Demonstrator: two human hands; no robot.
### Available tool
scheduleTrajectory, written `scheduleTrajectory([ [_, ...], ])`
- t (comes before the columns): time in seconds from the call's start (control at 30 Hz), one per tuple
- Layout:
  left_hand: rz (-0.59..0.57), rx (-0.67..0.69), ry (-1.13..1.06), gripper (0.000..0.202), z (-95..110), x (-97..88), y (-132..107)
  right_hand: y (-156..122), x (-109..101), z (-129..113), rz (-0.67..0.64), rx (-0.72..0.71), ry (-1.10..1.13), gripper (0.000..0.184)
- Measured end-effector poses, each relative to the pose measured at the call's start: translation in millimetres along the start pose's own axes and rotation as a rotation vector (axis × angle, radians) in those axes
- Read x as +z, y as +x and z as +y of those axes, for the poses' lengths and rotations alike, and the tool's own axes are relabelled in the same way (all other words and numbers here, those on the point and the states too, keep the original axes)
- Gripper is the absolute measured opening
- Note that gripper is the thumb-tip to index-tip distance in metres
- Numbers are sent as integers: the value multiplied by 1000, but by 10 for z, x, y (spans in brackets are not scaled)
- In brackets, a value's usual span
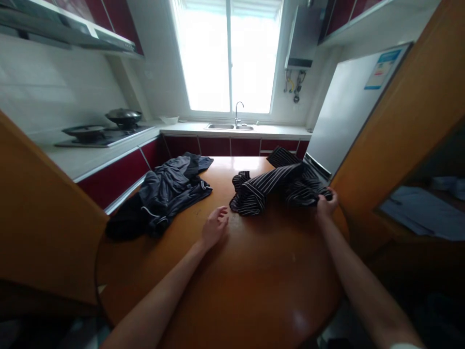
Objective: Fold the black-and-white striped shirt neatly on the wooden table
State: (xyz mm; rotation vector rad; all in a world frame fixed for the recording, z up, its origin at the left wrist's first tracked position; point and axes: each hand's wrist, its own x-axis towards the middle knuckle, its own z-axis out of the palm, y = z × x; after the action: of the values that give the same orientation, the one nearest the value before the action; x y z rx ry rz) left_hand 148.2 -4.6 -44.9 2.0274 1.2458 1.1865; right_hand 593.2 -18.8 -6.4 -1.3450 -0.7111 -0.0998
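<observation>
A black garment with white stripes [271,186] lies crumpled across the right half of the round wooden table [232,286]. At its right end, my right hand [327,202] is closed on an edge of the cloth. My left hand [215,227] rests low over the table just left of the striped garment's near end, apart from it. Its fingers are loosely curled and parted, with nothing in them. Dark grey and black clothing [165,186] with thin white piping lies in a heap on the table's left side.
Beyond the table runs a counter with a sink [221,126] and faucet [237,114] under a bright window. Covered pans [123,116] stand on the stove at left. A refrigerator [352,106] and a wooden door frame [403,116] flank the right. Papers [425,213] lie at far right.
</observation>
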Motion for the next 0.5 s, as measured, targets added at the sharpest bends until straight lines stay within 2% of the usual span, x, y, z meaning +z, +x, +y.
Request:
scheduleTrajectory([
  [0.07, -60, 95, 72, 40, 77, 70, -69, -242, -113, 291, 85, 121, -63, 50],
  [0.2, -190, 255, 261, 47, 256, 170, -158, -381, -195, 601, 79, 233, -150, 48],
  [0.33, -280, 340, 469, 49, 388, 361, -71, -399, -180, 669, 26, 246, -149, 49],
  [0.5, -364, 328, 603, 46, 381, 805, 242, -501, -161, 634, -112, 167, -215, 49],
])
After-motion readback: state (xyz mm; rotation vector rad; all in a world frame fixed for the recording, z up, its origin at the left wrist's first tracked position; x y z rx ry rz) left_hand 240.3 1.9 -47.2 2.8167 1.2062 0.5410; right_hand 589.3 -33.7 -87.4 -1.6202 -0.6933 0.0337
